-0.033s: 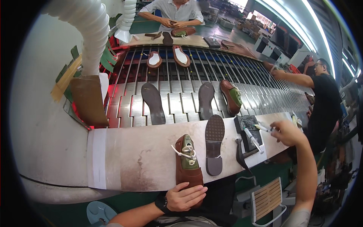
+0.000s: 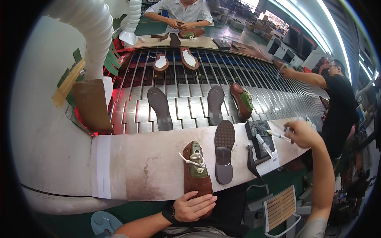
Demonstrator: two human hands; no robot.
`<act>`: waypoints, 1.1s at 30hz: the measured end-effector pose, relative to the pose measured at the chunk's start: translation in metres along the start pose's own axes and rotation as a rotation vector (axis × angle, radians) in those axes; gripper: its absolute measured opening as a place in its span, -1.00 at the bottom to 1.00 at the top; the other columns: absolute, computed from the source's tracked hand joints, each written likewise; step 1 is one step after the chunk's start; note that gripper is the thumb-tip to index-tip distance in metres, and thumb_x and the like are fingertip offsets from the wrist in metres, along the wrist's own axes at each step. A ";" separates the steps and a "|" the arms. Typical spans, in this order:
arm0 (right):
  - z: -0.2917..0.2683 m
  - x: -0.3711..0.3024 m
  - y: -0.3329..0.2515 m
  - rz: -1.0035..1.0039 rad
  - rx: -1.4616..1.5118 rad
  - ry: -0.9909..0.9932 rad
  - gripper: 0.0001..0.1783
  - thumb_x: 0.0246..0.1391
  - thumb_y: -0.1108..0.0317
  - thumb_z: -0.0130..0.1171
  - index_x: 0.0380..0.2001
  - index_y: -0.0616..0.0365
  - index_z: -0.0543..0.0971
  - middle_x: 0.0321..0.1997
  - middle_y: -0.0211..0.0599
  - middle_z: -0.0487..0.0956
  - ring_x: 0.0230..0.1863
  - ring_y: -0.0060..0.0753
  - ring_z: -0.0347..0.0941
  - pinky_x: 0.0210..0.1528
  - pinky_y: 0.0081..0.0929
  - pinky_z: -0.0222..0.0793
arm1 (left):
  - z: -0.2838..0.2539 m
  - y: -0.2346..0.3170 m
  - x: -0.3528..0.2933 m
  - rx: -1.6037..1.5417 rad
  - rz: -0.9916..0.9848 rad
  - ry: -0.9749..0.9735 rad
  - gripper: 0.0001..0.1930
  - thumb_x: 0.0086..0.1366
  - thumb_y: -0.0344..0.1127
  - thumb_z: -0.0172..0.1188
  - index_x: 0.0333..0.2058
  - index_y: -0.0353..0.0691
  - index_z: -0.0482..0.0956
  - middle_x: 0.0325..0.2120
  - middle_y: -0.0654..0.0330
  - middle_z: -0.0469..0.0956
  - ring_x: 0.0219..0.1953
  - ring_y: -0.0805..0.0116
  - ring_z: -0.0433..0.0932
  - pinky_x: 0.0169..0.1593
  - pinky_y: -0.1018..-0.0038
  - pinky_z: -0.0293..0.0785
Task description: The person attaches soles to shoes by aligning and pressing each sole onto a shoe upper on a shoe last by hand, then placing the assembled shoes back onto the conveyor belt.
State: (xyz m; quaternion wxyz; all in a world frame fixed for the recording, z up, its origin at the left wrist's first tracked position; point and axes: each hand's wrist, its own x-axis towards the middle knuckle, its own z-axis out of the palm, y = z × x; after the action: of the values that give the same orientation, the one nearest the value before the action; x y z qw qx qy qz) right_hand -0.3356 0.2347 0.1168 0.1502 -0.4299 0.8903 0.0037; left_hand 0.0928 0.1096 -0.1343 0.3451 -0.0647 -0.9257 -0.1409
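Observation:
At the bench's front edge, my left hand (image 2: 195, 207) is wrapped over the heel of a brown and green lace-up moccasin (image 2: 197, 168), which points away from me. A dark rubber sole (image 2: 224, 152) lies just right of it, tread up. My right hand (image 2: 303, 134) hovers over the bench's right part, fingers curled but apart, by the plunger end of a syringe (image 2: 279, 135). That syringe rests with its tip on a dark block (image 2: 260, 129); contact with my fingers is hard to make out. A second syringe (image 2: 266, 146) lies beside it, above a hammer (image 2: 254, 162).
Beyond the bench (image 2: 158, 158), a metal conveyor (image 2: 182, 107) carries soles, a moccasin (image 2: 242, 101) and two white-lined shoe pieces (image 2: 189, 58). A white duct (image 2: 93, 35) hangs at left. One co-worker (image 2: 184, 14) sits opposite; another person (image 2: 339, 95) stands at right.
My right hand has shifted slightly up and away from the syringe, showing more of its plunger end. My left hand and the moccasin stay put.

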 end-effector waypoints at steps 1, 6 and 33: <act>-0.008 0.012 0.003 -0.083 -0.020 0.088 -0.64 0.25 0.34 0.33 0.00 0.41 0.69 -0.35 0.08 0.76 -0.39 -0.07 0.76 -0.17 -0.16 0.63 | -0.001 0.000 0.001 0.005 0.005 0.004 -0.55 0.41 -0.13 0.07 0.18 -0.04 0.73 0.22 0.31 0.70 0.35 0.41 0.57 0.61 0.14 0.04; -0.032 0.096 -0.033 -0.267 0.035 0.372 -0.52 0.19 0.36 0.30 0.17 0.29 0.57 -0.24 0.15 0.73 -0.33 0.12 0.73 -0.10 -0.07 0.60 | -0.009 -0.005 0.008 -0.014 0.026 -0.065 -0.56 0.46 -0.15 0.04 0.19 -0.04 0.73 0.24 0.31 0.69 0.36 0.40 0.55 0.62 0.14 0.00; -0.002 0.448 -0.174 -0.157 -0.019 0.524 -0.61 0.14 0.45 0.21 0.00 0.01 0.81 0.07 -0.01 0.77 0.17 0.07 0.68 0.31 -0.15 0.53 | -0.019 -0.081 0.055 -0.264 0.230 -0.191 -0.58 0.36 -0.23 0.06 0.08 -0.31 0.65 0.19 -0.03 0.64 0.35 0.13 0.53 0.58 0.08 0.21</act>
State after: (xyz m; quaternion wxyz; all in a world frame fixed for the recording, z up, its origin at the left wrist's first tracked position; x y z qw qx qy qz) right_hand -0.4651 -0.2171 0.0191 -0.0895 -0.4851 0.8628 -0.1109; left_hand 0.0458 0.0277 -0.1017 0.2581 -0.2280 -0.9141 -0.2141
